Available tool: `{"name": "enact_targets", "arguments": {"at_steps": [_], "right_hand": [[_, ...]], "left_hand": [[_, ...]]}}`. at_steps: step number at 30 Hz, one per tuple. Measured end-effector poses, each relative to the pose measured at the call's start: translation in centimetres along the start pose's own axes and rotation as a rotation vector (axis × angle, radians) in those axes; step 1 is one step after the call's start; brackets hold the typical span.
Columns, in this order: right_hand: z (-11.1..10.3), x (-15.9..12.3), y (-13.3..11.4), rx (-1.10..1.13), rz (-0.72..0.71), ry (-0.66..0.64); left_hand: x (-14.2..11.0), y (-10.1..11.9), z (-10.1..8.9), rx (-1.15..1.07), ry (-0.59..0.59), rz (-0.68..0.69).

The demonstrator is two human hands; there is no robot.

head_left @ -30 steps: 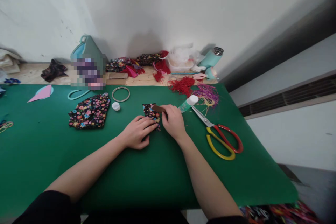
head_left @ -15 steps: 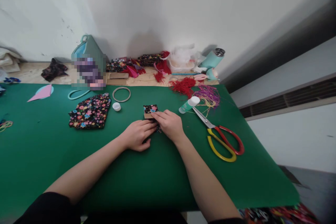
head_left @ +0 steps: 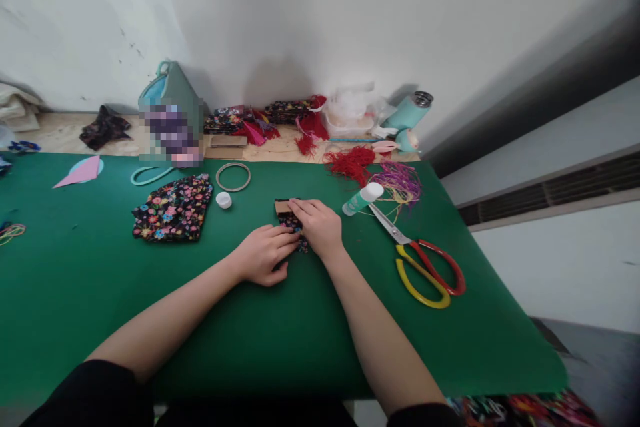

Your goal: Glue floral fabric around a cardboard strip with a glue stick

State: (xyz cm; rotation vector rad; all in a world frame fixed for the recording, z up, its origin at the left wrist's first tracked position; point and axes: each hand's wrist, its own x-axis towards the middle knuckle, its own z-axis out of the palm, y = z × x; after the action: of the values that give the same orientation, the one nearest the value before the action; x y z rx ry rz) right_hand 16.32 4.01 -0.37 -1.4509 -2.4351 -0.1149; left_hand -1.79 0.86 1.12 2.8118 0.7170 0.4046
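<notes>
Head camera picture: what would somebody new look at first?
Probably the big scissors, with red and yellow handles, lying on the green table to the right. Next, the left hand and right hand at a small flowered cloth in the middle. Farther back lies a bright tangle of red threads.

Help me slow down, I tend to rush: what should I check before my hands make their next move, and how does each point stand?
1. Left hand on the small flowered cloth: ok, resting on its lower part.
2. Right hand on the brown strip: ok, at the strip's right end.
3. Strip even with the cloth's far edge: cannot tell, the right hand covers part.
4. Glue stick capped: cannot tell, though a loose white cap lies near the ring.
5. Scissors apart from both hands: ok, lying to the right.
</notes>
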Motion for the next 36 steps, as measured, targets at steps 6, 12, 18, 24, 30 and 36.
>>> {"name": "enact_targets", "arguments": {"at_steps": [6, 12, 18, 24, 30, 36], "right_hand": [[-0.1, -0.1, 0.3, -0.012, 0.017, 0.12], [-1.5, -1.3, -0.2, 0.02, -0.087, 0.144], [-1.2, -1.5, -0.6, 0.031, -0.152, 0.087], [-1.6, -1.4, -0.9, 0.035, -0.142, -0.031], [-3.1, -1.0, -1.2, 0.028, -0.105, -0.182], [-4.8, -1.4, -1.2, 0.071, -0.086, -0.321]], "left_hand": [[-0.1, 0.2, 0.0, -0.048, 0.127, 0.007], [-0.5, 0.0, 0.0, -0.096, 0.534, -0.244], [-0.2, -0.8, 0.0, -0.252, 0.356, -0.436], [0.3, -1.0, 0.3, -0.218, 0.203, -0.47], [0.4, -0.9, 0.4, -0.174, 0.171, -0.52], [0.6, -0.7, 0.3, -0.165, 0.154, -0.565]]}}
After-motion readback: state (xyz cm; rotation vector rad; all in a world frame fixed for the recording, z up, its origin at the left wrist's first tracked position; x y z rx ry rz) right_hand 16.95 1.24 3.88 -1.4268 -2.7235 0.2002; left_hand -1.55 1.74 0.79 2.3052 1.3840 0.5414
